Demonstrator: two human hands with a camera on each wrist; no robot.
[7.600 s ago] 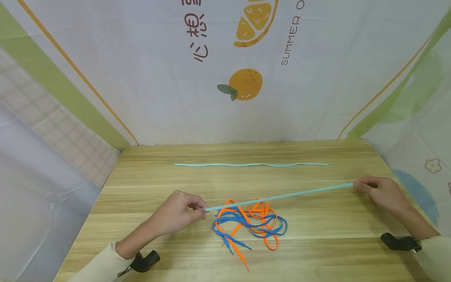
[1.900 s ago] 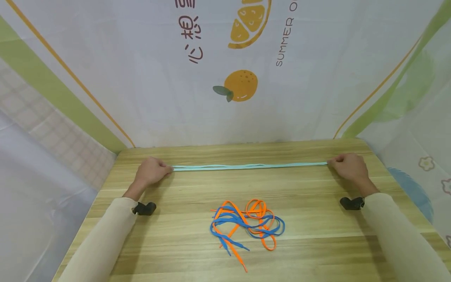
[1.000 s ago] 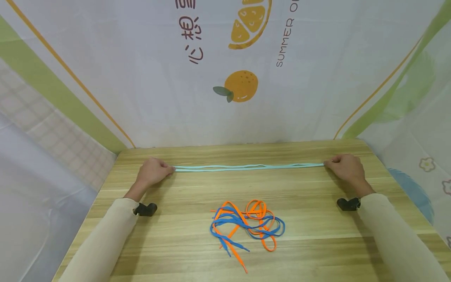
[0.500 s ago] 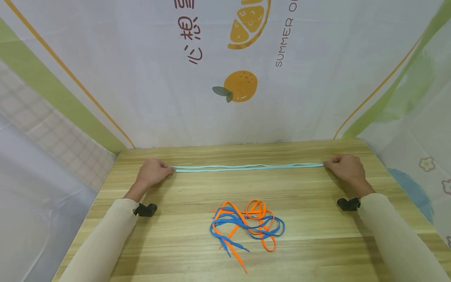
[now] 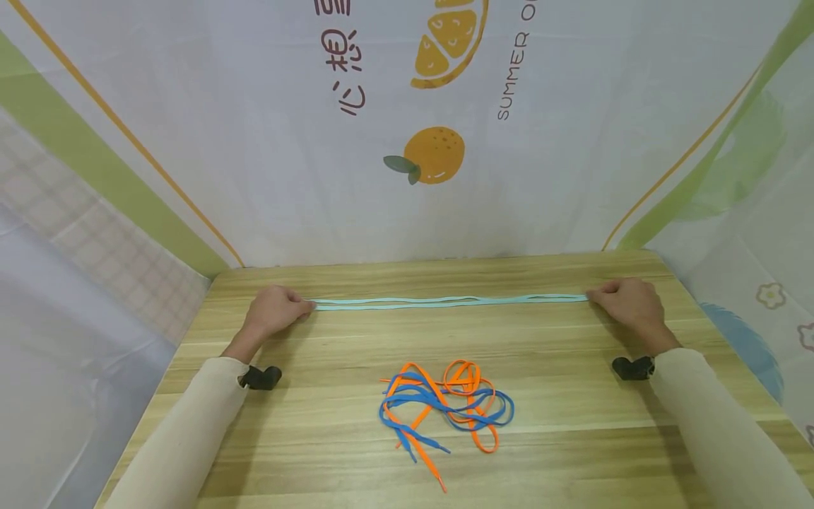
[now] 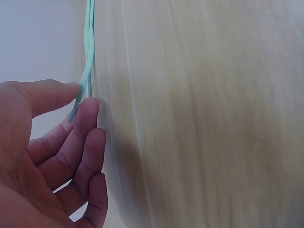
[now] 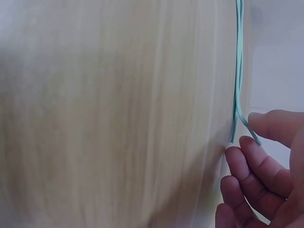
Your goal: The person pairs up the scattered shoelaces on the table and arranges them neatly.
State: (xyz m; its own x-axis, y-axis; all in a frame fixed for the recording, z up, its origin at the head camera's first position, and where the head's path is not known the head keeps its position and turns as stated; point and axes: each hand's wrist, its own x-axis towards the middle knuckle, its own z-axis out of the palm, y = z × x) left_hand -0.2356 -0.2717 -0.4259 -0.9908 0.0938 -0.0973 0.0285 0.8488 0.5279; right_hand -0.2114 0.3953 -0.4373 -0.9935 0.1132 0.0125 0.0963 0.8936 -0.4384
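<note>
Two pale mint shoelaces lie side by side across the far part of the table, touching in places and parted by narrow gaps. My left hand (image 5: 273, 311) pinches the left end of the nearer shoelace (image 5: 381, 307) between thumb and index finger. At the other end, my right hand (image 5: 628, 304) holds this lace loosely; its tip (image 7: 254, 137) runs between thumb and index finger in the right wrist view. The farther shoelace (image 5: 381, 300) lies just behind it, and its right tip (image 7: 233, 135) hangs free of the fingers.
Nearer the person, a loose tangle of orange shoelaces (image 5: 435, 466) and blue shoelaces (image 5: 407, 401) lies mid-table. The wooden table (image 5: 547, 466) ends at a printed cloth (image 5: 305, 177) behind. Black wrist cameras (image 5: 261, 377) sit at both cuffs.
Both hands have carried the nearer mint shoelace from above the tangle to the far table, alongside the other one. In the last half second the right hand has shifted slightly right.
</note>
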